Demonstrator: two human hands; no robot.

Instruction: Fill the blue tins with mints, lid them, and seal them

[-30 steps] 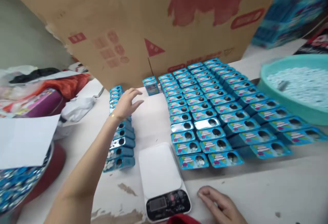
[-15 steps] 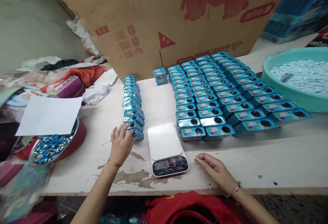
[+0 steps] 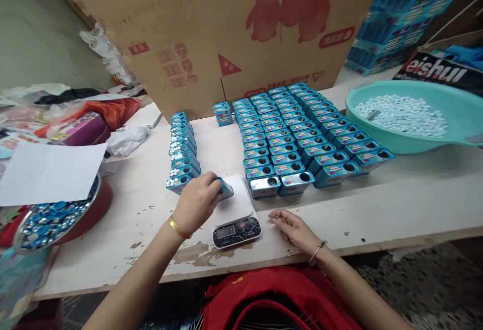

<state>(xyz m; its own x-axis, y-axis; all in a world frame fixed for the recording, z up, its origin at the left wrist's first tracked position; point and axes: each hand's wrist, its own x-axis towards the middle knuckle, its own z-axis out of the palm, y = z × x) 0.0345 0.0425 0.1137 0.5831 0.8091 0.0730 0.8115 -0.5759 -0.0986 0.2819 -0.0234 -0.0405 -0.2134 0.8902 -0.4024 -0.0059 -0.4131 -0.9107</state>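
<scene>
My left hand (image 3: 199,199) grips a blue tin (image 3: 225,189) by its top and side, tilted over the white plate of a digital kitchen scale (image 3: 236,209). The fingers hide part of the tin. Just left of that hand, a column of blue tins (image 3: 184,161) stands on the table, several with small white tablets on their lids near the round holes. My right hand (image 3: 296,229) rests on the table right of the scale, thumb and fingers drawn together; whether something small is between them cannot be made out.
Several columns of blue tins with round lid openings (image 3: 279,141) stand right of the scale. Beyond is a turquoise basin (image 3: 396,141) of white tablets. A large cardboard box (image 3: 169,28) backs the table. At left, a paper sheet (image 3: 53,174) partly covers a bowl (image 3: 101,196) of shiny blue pieces.
My left hand has taken the nearest tin from the left column and carried it right, over the scale. My right hand keeps its place beside the scale. The camera view has shifted.
</scene>
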